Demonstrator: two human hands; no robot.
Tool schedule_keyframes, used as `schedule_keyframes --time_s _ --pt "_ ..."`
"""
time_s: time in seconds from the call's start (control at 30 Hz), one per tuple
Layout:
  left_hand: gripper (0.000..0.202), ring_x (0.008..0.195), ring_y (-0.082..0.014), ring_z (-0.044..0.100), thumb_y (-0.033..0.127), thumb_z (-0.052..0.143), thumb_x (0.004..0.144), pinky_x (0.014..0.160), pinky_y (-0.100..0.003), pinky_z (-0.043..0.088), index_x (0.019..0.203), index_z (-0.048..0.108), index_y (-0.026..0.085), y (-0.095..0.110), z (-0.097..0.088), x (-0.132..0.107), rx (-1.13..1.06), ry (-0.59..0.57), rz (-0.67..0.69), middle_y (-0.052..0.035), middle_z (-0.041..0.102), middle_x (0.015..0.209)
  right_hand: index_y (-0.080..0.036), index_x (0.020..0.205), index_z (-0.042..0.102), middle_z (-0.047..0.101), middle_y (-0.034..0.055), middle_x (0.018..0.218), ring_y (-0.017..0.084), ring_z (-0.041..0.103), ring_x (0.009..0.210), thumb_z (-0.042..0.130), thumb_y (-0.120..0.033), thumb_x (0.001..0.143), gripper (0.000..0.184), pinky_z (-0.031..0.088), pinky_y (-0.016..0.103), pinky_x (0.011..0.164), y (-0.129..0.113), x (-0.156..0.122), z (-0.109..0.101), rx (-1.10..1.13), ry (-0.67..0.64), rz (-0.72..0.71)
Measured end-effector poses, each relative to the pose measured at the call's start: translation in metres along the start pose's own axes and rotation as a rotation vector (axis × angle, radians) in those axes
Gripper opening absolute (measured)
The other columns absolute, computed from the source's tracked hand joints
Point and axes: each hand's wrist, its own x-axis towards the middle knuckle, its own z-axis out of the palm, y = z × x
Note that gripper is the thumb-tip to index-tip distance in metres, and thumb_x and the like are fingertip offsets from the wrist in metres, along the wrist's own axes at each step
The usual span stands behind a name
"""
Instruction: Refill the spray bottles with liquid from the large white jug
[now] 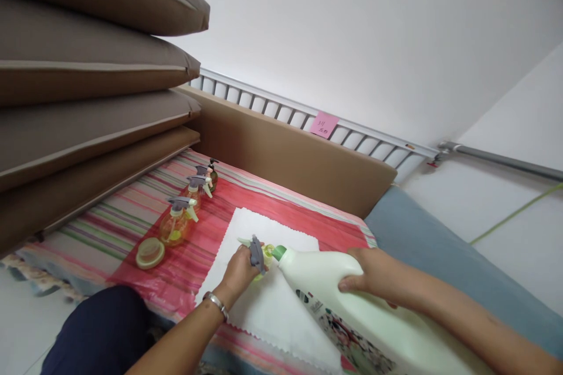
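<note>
White cloth [292,310] beneath — left hand [240,268] grips spray head [256,255] and small bottle [267,261], right hand [373,272] clasps the jug [325,272]; best tilt slowly, spout [278,252] over mouth [269,250].

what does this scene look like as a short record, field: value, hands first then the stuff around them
left hand: holds a grey spray head; grip on the small yellow bottle unclear
right hand: grips a large pale green jug
jug pose: tilted, green tip at the small yellow bottle's mouth; contact unclear
beneath: white cloth on a red sheet
left side: spray bottles, pump bottle, round pale item
back: pink note at the railing
</note>
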Motion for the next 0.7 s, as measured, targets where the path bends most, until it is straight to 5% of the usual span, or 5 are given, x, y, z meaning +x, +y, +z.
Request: schedule_keyframes --time_s 0.4,0.57,0.7 --pt "0.054 0.074 -0.0198 0.062 0.023 0.075 0.056 0.069 -0.03 0.047 0.108 0.062 0.015 -0.001 -0.003 0.003 -0.138 -0.003 -0.063 -0.0026 0.067 0.079 -0.016 0.085 0.064 0.071 0.0069 0.078 0.02 0.064 0.055 0.06 -0.03 0.068 0.022 0.034 0.021 0.031 0.028 -0.001 0.047 0.187 0.13 -0.074" --pt "0.053 0.075 -0.0205 0.062 0.022 0.076 0.054 0.069 -0.029 0.047 0.105 0.064 0.016 0.002 -0.004 0.002 -0.171 0.003 -0.073 -0.0022 0.067 0.08 -0.019 0.087 0.067 0.072 0.005 0.086 0.023 0.065 0.074 0.063 -0.033 0.067 0.024 0.044 0.023 0.049 0.04 -0.005 0.07 0.304 0.258 -0.135" --pt "0.054 0.076 -0.0209 0.062 0.022 0.076 0.053 0.07 -0.03 0.047 0.105 0.064 0.015 0.002 -0.004 0.002 -0.178 0.01 -0.078 -0.0043 0.067 0.086 -0.017 0.087 0.066 0.071 0.0051 0.075 0.02 0.059 0.051 0.061 -0.044 0.066 0.035 0.04 0.027 0.043 0.059 -0.005 0.071 0.44 0.41 -0.013"
